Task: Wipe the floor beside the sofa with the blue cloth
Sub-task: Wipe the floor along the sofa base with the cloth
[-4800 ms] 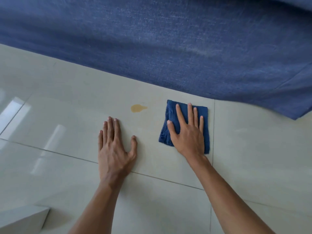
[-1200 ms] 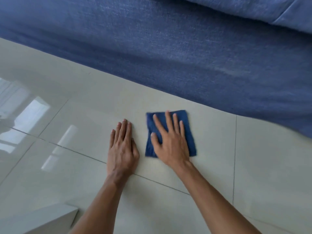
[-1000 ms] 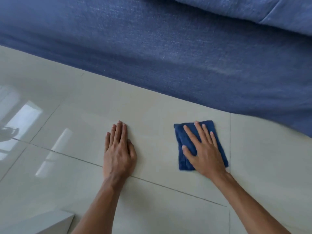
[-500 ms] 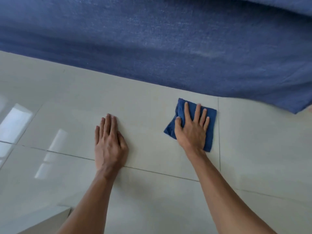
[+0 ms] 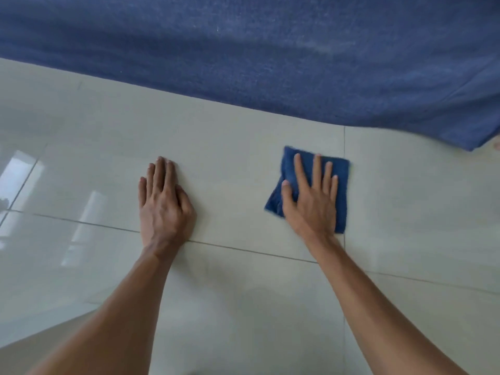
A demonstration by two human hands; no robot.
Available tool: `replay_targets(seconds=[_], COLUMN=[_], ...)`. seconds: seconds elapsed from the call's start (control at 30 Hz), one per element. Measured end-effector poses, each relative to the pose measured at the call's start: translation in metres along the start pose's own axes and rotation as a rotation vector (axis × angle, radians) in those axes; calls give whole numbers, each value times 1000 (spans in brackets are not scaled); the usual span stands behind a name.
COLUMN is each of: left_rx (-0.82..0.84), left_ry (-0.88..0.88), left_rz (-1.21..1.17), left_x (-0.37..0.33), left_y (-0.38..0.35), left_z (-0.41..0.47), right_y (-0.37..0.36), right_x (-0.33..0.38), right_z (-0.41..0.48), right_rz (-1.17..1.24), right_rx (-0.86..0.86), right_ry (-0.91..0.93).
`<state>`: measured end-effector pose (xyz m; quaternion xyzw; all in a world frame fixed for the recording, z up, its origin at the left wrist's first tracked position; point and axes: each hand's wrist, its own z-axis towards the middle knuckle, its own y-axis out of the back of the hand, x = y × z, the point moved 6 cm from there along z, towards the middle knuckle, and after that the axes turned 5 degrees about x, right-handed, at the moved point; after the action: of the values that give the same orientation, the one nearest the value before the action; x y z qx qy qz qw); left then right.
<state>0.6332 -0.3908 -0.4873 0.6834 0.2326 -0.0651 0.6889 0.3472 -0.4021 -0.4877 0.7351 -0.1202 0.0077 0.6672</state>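
Blue cloth [image 5: 341,190]: small terry cloth, folded to a rough square, lying flat on the floor [image 5: 243,158]. Its left edge is rumpled and bunched; its right edge lies just beside a grout line [image 5: 344,142] that runs toward the sofa. It sits near the sofa's lower edge but apart from it, with bare tile between.

Right hand [image 5: 311,201]: palm down on the cloth, fingers [image 5: 299,171] spread and pointing toward the sofa, thumb at the rumpled left edge. Flat and pressing, not clenched around the fabric. Edges slightly blurred.

Left hand [image 5: 162,204]: palm down on bare tile, well apart from the cloth, fingers together and extended, holding nothing. The heel of the hand rests on a second grout line [image 5: 243,250] that crosses the view.

Sofa [image 5: 243,55]: blue woven upholstery filling the upper part of the view; lower edge runs diagonally, dropping toward the right, where a corner ends.

Floor: large glossy pale tiles, with bright window reflections at the left.

Forearms: bare, entering from the lower edge.
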Motion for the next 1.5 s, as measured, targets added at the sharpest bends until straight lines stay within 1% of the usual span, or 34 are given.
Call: replay_targets(seconds=[0.07,0.1,0.13,0.17,0.2,0.27,0.33,0.37,0.43,0.5,0.53,0.57,0.6,0.67,0.7,0.73,0.77,0.8,0.83,0.87,0.9,0.93,0.97,1.0,1.03,1.1,1.13,1.17,1.2,1.27,1.33,1.37,1.43,1.5], left_rx=[-3,-5,-5,-7,-9,-19,-14,-9,-17,-14,-16,-18,-21,-27,-26,-22,-17,-13,-12,-15,-16,-17,-19,-24,-32,-28,-26,-33,-41,-41,-36,-35,-51,-57], left_ry=[-2,-6,-7,-7,-7,1,7,7,5,10,19,25,27,19,20,22,23,22,20,19,21,23,25,26,26,10,-3,-12,-15,-19,-37,-39,-28,-13], left_rz=[1,4,7,7,8,3,-6,-5,-13,-29,-37,-41,-43,-38,-41,-44,-46,-48,-56,-65,-78,-86,-87,-85,-85,-99,-113,-126,-134,-145,-144,-139,-130,-123], left_x=[0,0,1,1,0,0,-1,-1,-1,-1,-1,-1,-1,-1,-1,-2,-2,-2,-2,-1,0,0,0,0,1,0,0,1,2,4,4,4,6,7], left_y=[2,1,1,0,0,1,0,1,2,3,3,4,4,4,4,4,4,6,7,8,7,6,6,6,7,5,5,5,5,6,4,3,2,2], left_z=[0,-1,-1,0,0,-1,-1,-1,0,-2,-2,-2,-2,-2,-2,-2,-2,-2,-2,-2,-2,-2,-2,-2,-2,-1,-1,-1,0,-1,0,1,2,1], right_y=[-7,-5,0,5,9,17,14,9,1,0,3,6,8,8,7,2,-3,-8,-12,-12,-9,-5,0,3,5,6,1,-6,-12,-20,-19,-16,-8,-1], right_x=[11,2,-16,-38,-59,-76,-55,-39,-14,-22,-34,-47,-54,-47,-30,-5,24,49,63,63,49,27,2,-20,-35,-28,-3,32,67,104,86,65,21,5], right_z=[-54,-77,-83,-74,-55,-10,8,4,-29,-73,-83,-76,-59,-17,-4,-1,-6,-20,-40,-62,-80,-89,-85,-70,-46,7,24,30,24,-15,-62,-80,-73,-29], right_rz=[-59,-75,-78,-99,-119,-113,-72,-62,-85,-95,-91,-92,-91,-83,-61,-33,-13,-12,-33,-53,-60,-60,-70,-81,-93,-13,42,59,52,-9,-64,-76,-135,-129], right_rx=[89,152,186,194,180,83,17,17,81,197,236,236,203,93,52,40,37,54,99,152,201,250,251,221,175,77,72,89,93,121,195,241,200,112], right_ry=[282,434,539,554,485,235,50,45,228,451,496,481,414,153,25,-45,-24,94,263,413,514,561,539,448,304,-8,-86,-69,28,332,554,600,525,269])
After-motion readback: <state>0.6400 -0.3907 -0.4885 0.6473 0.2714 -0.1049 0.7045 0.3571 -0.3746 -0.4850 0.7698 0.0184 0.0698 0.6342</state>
